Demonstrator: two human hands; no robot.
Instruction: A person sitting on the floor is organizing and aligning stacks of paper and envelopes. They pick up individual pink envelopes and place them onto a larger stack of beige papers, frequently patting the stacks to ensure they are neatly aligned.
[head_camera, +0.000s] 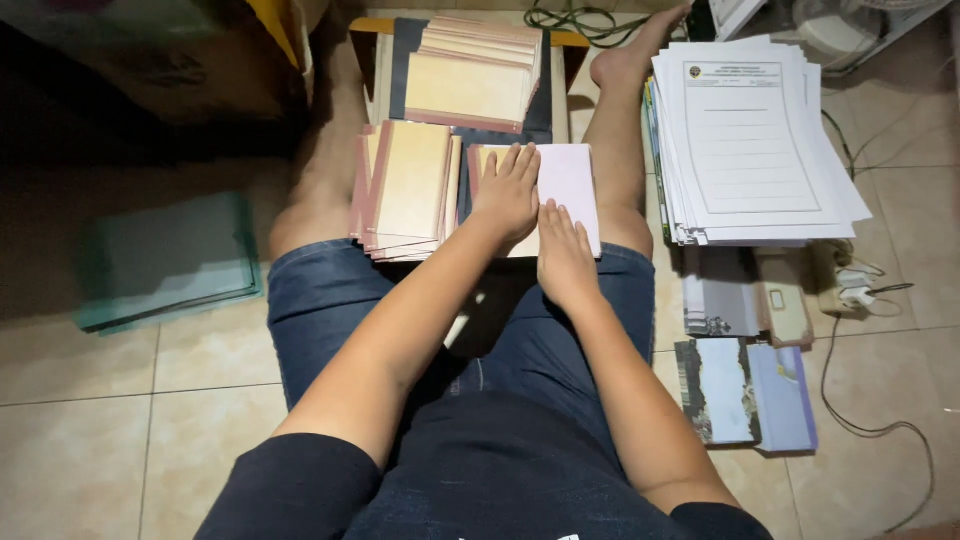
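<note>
In the head view the person is sitting on the tiled floor (90, 440) with legs stretched out, and both hands are resting on a pale pink sheet (568, 185) lying across the lap; the left hand (508, 195) is pressing flat on the sheet's left part, fingers (520, 160) stretched out and close together, gripping nothing; the right hand (565, 255) is lying flat on the sheet's lower edge, just beside the left hand, fingers extended and likewise closed on nothing; a fanned stack of tan cards with pinkish edges (405, 190) is lying just left of the pink sheet, on the left thigh; a second stack of the same cards (465, 75) is sitting beyond the sheet, on a yellow-rimmed stool; a tall pile of white printed papers (745, 140) is lying right of the sheet, past the right leg; greenish folders (165, 260) are lying well left of it.
</note>
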